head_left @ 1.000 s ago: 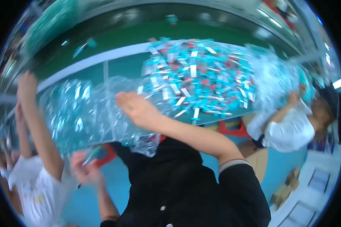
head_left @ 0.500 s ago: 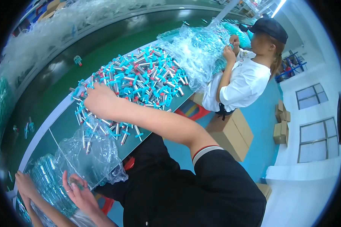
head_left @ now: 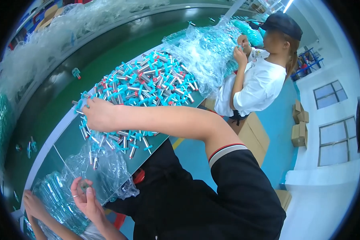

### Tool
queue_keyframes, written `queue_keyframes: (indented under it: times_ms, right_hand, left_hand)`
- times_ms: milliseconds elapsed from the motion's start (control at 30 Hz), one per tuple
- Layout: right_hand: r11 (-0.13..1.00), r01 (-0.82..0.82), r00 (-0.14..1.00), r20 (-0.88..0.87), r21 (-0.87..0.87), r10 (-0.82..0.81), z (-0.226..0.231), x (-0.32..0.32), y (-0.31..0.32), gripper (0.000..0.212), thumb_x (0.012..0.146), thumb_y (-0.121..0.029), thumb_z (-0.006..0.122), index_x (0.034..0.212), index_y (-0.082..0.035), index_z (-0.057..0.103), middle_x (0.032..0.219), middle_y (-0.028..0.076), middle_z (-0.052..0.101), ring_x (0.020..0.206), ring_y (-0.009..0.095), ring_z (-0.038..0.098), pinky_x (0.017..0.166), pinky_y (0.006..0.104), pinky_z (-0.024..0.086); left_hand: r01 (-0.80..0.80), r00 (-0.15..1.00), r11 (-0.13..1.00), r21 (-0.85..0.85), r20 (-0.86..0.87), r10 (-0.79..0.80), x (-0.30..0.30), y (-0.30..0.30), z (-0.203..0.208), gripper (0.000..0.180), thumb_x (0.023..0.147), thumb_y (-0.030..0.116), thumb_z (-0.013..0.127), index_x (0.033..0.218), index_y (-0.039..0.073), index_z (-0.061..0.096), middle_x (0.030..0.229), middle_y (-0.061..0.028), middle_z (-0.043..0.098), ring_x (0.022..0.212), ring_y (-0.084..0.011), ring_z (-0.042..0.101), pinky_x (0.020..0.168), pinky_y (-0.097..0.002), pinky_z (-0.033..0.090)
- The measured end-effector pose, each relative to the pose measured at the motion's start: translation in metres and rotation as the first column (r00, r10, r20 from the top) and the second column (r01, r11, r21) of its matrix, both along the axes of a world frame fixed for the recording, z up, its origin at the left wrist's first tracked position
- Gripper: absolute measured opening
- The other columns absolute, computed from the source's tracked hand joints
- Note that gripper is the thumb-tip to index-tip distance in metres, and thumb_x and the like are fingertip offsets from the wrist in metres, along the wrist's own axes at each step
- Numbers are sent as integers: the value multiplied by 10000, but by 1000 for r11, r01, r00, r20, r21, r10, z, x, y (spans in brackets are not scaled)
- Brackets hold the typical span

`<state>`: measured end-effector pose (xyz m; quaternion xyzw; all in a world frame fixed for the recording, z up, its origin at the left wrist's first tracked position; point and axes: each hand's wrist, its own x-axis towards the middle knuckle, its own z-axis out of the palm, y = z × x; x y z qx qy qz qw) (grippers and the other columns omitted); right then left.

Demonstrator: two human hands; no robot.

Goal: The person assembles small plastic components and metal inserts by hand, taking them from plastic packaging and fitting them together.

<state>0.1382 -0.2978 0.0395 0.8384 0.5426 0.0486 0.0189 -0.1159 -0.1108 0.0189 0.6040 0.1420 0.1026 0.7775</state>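
Left of centre in the frame, you are holding your right hand (head_left: 99, 115) palm-down, fingers bent, over the left end of a heap of teal-and-silver parts (head_left: 148, 80); your fingertips are partly hiding among them, so whether they are gripping one, I cannot tell; the heap, flecked with red, is spreading from there to upper centre on a dark green table (head_left: 70, 138); at lower left your left hand (head_left: 89, 202), palm up, is curling its fingers nearly closed around a small translucent piece (head_left: 84, 185); a crumpled clear bag (head_left: 108, 160) is lying just beside it, below the heap; a co-worker's hands (head_left: 36, 206) are resting beside glossy clear-teal packaging (head_left: 62, 196) at the lower-left edge; one loose part (head_left: 76, 73) is lying on the green strip (head_left: 102, 64) at upper left; at upper right a co-worker in white (head_left: 254, 92) is sitting beside another clear bag (head_left: 200, 54).
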Motion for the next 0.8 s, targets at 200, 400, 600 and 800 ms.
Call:
queue_keyframes:
  times_ms: [200,400,600,800]
  right_hand:
    - [867,125,951,-308,482,35,-7,9,0,227,856,-144,653,1062,-49,645,994,180,649,976,361,633,843,465,508]
    - [582,476,775,-627,660,77,33,-55,-56,144,898,-124,704,1007,-30,697,833,96,647,723,204,650,628,314,502]
    - [538,497,676,-692,681,252,33,-92,-60,111,883,-61,728,970,-4,692,799,72,662,655,128,647,577,256,488]
    - [456,430,785,-572,779,239,23,-101,-62,139,849,-14,746,980,3,705,832,104,680,633,174,654,554,272,493]
  left_hand:
    - [-36,999,952,303,21,31,17,-7,9,499,870,41,653,1355,-19,553,1098,-74,591,1018,-134,539,867,-245,444]
    - [27,997,940,341,61,-50,53,-36,46,524,781,-65,729,1287,4,610,1116,-53,572,1047,-147,555,899,-278,468]
    - [55,977,848,528,148,-155,70,-45,48,501,711,-50,791,1190,2,653,1107,-81,595,1021,-185,578,884,-290,468]
    - [41,941,769,638,234,-244,75,-54,47,442,714,-12,820,1134,-6,685,1062,-128,649,972,-223,634,845,-310,500]
